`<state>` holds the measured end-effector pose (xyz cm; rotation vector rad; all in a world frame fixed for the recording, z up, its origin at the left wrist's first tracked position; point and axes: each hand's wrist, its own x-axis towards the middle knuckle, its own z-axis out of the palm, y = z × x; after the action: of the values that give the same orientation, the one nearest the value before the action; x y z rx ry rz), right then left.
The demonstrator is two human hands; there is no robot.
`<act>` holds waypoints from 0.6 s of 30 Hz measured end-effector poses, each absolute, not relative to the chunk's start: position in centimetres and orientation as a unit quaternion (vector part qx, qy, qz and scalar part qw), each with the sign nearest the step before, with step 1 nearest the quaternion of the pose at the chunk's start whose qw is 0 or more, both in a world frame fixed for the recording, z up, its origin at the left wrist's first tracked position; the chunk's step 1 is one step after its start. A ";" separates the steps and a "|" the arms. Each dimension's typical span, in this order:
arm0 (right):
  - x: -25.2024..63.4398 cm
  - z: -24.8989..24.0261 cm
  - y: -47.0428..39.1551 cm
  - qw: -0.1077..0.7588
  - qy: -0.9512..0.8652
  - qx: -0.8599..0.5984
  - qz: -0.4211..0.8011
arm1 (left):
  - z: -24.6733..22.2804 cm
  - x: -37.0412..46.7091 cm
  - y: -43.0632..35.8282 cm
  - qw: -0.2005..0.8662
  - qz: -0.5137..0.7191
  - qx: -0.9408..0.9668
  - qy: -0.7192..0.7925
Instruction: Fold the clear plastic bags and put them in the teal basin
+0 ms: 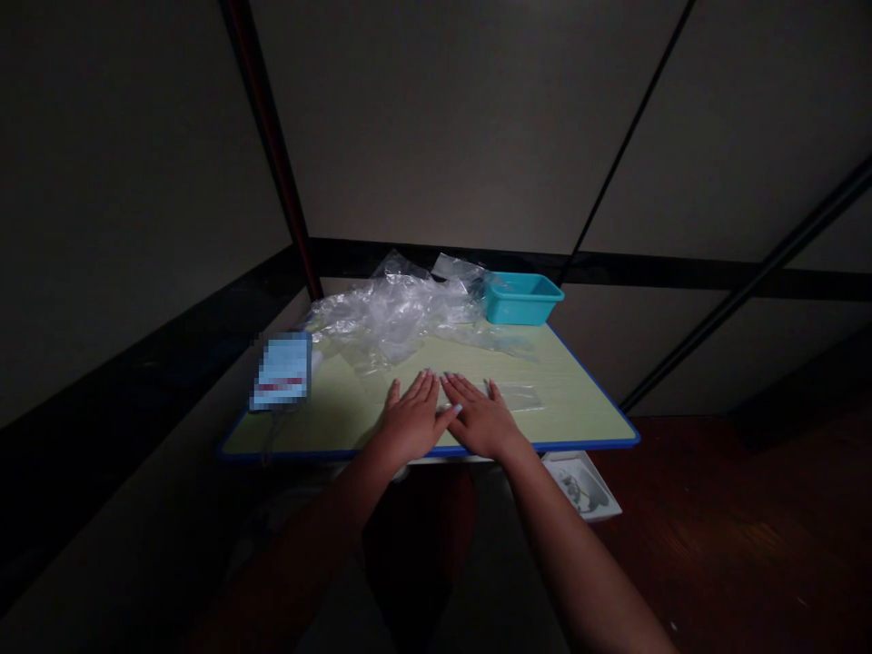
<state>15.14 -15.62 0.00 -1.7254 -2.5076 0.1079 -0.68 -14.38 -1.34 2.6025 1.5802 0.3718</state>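
Both hands lie flat, fingers spread and gripping nothing, side by side on the table [327,427] near its front edge: left hand [411,420], right hand [482,420]. A small clear plastic bag [521,397] lies just beside the right hand's fingertips, with a heap of crumpled plastic [395,313] and a teal bin [523,298] farther back.

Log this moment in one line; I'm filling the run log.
left hand: flat on table | right hand: flat, thumbs touching | behind: plastic bags, teal bin

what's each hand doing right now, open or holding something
left hand: open, flat on the table, holding nothing
right hand: open, flat on the table, holding nothing
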 end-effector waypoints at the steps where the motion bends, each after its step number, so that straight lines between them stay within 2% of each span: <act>1: 15.1 0.0 -15.6 0.050 -0.823 -0.565 0.037 | -1.3 -0.9 -14.4 0.032 0.117 0.847 0.518; 13: 15.5 0.3 -15.7 0.088 -0.836 -0.540 0.035 | -1.6 -2.0 -14.6 -0.006 0.112 0.843 0.527; 18: 18.2 1.1 -15.5 0.165 -0.728 -0.665 -0.035 | -1.5 -2.0 -14.8 0.002 0.117 0.840 0.530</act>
<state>18.20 -15.55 1.06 -1.8945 -2.0733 -0.1002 -2.02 -14.81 -1.50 2.6349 1.6643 0.3678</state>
